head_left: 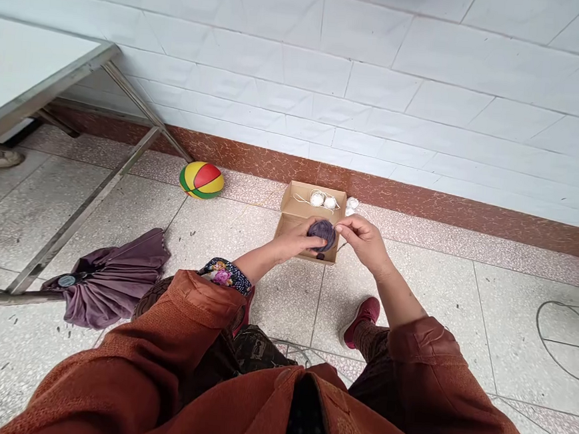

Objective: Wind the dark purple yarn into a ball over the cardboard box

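My left hand [298,240] is wrapped round a ball of dark purple yarn [322,233], held above an open cardboard box [285,226] on the floor. Close to the ball's right side, my right hand [365,240] pinches with thumb and forefinger; what looks like the yarn's loose strand is between them, with a dark end hanging below. Balls of white yarn [317,198] lie at the box's far side, on the raised lid. More white yarn [352,203] sits just outside, at the box's right. Some small dark yarn shows under the purple ball.
A red, yellow and green ball [201,181] rests on the floor near the wall. To the left are a metal-framed table [42,50] and a purple folded cloth item [119,277]. A thin wire ring [567,342] lies at the right. A tiled wall [368,103] stands ahead.
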Demonstrator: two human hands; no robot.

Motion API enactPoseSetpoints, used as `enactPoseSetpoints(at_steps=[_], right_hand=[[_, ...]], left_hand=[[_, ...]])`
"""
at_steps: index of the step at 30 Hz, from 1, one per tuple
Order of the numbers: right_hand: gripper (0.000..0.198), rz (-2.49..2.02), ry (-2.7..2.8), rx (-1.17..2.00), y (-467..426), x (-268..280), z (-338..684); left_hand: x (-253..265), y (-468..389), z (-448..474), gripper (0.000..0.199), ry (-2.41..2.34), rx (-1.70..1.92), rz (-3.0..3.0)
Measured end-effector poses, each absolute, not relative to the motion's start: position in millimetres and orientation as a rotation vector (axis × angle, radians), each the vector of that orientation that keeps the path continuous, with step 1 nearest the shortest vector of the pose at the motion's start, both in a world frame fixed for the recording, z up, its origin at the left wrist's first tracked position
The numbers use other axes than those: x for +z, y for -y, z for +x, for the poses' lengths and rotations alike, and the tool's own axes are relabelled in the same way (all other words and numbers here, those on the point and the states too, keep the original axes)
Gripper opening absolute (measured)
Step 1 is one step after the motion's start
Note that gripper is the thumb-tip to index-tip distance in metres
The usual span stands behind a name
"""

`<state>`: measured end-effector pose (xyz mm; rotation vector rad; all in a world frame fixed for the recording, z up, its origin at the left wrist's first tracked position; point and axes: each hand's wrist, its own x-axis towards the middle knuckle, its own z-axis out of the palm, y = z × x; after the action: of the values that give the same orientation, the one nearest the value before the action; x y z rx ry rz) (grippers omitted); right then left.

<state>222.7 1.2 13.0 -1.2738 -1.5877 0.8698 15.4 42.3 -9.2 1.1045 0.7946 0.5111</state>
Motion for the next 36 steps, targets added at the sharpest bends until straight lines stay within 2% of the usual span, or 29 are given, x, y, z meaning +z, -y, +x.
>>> enactPoseSetpoints(at_steps=[6, 15, 22, 26, 30, 36], right_hand=[[0.033, -1.452, 1.56, 0.739, -8, 6, 223], [0.034, -1.543, 1.481, 0.851, -6, -4, 222], [0.021, -1.614, 1.628, 0.788, -3, -12, 220], [0.015, -1.558, 1.801, 0.874, 2, -11, 215], [0.024, -1.337, 1.859, 1.071, 9, 2, 210], [0.041, -1.277, 1.557, 1.196, 9, 20, 218]], left_hand=[[-3, -35, 12, 0.075, -0.503, 0.453, 1.016], [10, -39, 10, 0.084, -0.315, 0.477, 0.783], [13, -41, 15, 0.072, -0.378, 0.616, 0.71], [6, -48, 16, 0.062, -0.511, 0.735, 0.735], [-4, -57, 14, 0.056, -0.704, 0.839, 0.783], [-14, -56, 10, 0.05, -0.874, 0.767, 1.103]])
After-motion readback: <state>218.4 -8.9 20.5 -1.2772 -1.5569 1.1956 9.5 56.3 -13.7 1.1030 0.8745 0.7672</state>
